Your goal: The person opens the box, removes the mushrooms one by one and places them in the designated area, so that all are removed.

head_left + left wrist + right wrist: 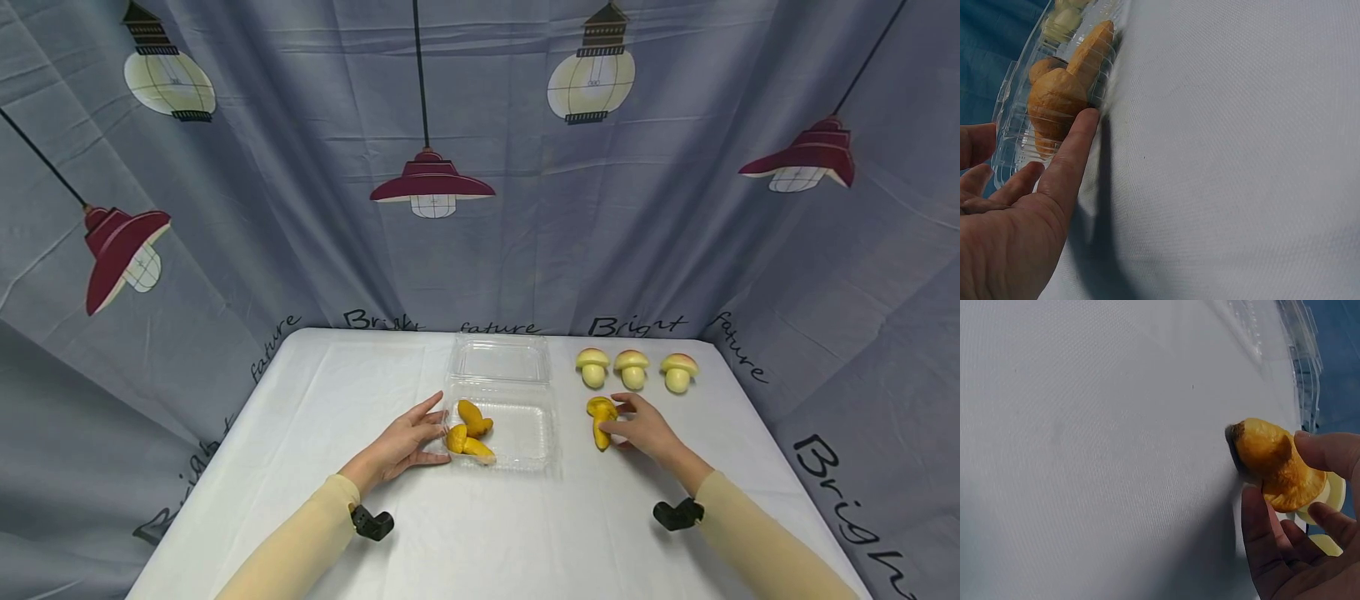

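A clear plastic clamshell box (525,433) lies with its lid (502,360) folded back. Two yellow mushrooms (471,448) sit in its left part. My left hand (405,442) has its fingers spread along the box's left side; in the left wrist view the thumb (1075,150) is straight at the box wall. To the right of the box, another yellow mushroom (602,421) is at the table, stem toward me. My right hand (647,429) pinches it between thumb and fingers, as the right wrist view shows from below (1279,462).
Three pale mushrooms with tan-topped caps (632,368) stand in a row at the back right. The white table (360,367) meets a grey-blue lamp-printed curtain (480,267) behind. Black wrist cameras (372,523) sit on both wrists.
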`<move>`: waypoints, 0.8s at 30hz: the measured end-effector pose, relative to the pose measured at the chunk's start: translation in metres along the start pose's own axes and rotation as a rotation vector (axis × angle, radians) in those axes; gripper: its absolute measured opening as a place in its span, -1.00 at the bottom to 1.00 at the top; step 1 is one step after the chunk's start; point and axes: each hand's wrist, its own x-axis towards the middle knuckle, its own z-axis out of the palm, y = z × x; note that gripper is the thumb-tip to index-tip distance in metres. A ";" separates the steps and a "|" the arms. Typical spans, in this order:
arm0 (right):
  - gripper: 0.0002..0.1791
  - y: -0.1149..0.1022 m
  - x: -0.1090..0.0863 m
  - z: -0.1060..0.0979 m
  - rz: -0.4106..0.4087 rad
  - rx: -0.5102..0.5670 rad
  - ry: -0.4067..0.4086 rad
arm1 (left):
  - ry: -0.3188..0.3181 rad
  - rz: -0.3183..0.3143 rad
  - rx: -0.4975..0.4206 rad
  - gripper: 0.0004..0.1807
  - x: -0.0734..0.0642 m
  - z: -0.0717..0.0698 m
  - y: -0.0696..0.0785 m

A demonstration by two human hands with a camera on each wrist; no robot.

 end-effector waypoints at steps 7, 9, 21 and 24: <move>-0.09 0.001 -0.002 -0.006 -0.011 -0.002 0.002 | 0.001 -0.001 0.002 -0.22 0.000 0.000 0.000; -0.09 0.001 -0.002 -0.008 -0.018 0.004 0.003 | 0.001 -0.003 0.002 -0.22 0.000 0.000 0.000; -0.07 -0.015 -0.002 -0.031 -0.072 -0.006 0.051 | -0.014 0.003 -0.002 -0.20 0.000 0.000 0.000; -0.03 -0.021 -0.004 -0.033 -0.095 0.014 0.057 | -0.013 0.003 0.000 -0.20 -0.001 0.000 0.000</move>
